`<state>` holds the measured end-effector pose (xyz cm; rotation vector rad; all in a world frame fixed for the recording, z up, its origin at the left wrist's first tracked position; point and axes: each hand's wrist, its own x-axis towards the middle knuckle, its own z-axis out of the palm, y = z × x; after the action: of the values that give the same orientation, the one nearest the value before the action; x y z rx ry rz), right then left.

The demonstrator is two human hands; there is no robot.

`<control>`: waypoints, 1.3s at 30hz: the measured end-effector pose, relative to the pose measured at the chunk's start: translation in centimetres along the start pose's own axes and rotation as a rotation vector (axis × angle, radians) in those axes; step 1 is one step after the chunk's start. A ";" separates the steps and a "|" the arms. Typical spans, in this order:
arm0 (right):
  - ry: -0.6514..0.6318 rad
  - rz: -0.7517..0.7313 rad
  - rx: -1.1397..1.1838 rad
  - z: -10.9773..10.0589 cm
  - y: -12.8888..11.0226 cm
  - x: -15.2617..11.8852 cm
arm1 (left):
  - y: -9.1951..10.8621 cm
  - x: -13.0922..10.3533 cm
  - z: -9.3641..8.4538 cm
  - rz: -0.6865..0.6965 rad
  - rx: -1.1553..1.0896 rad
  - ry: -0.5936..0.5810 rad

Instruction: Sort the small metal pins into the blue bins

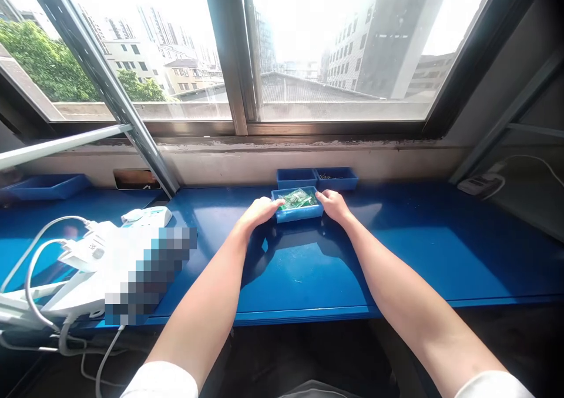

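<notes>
Both hands grip a small blue plastic bin (299, 213) at its two short ends, near the back of the blue table. My left hand (262, 211) is closed on the left end, its thumb over the rim. On the right end, my right hand (335, 205) is closed in the same way. Inside the bin lie green pieces that look like circuit boards (297, 198), seemingly in clear wrapping. Right behind it stand two more blue bins, the left one (296, 178) and the right one (346, 180), which holds small thin pieces too small to name.
A white power strip (110, 257) with plugs and cables lies at the left, partly blurred out. A metal rack post (141, 145) rises behind it. Another blue bin (53, 186) and a phone-like slab (136, 179) are at the back left. An adapter (480, 183) lies far right. Windows are behind the table (418, 251).
</notes>
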<state>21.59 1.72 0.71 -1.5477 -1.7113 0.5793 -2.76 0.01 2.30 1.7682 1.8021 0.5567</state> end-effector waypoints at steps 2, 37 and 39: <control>0.011 0.010 0.008 0.1 0.1 0.0 | -0.3 0.4 0.5 0.073 0.025 0.098; 0.095 -0.062 0.086 0.4 0.1 -0.7 | -0.5 0.3 1.1 0.327 -0.296 0.216; 0.092 -0.056 0.076 0.4 0.2 -0.7 | -0.4 0.2 1.0 0.336 -0.275 0.212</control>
<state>21.41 1.11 0.16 -1.4465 -1.6393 0.5309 -2.44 0.08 1.26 1.8799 1.4751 1.1068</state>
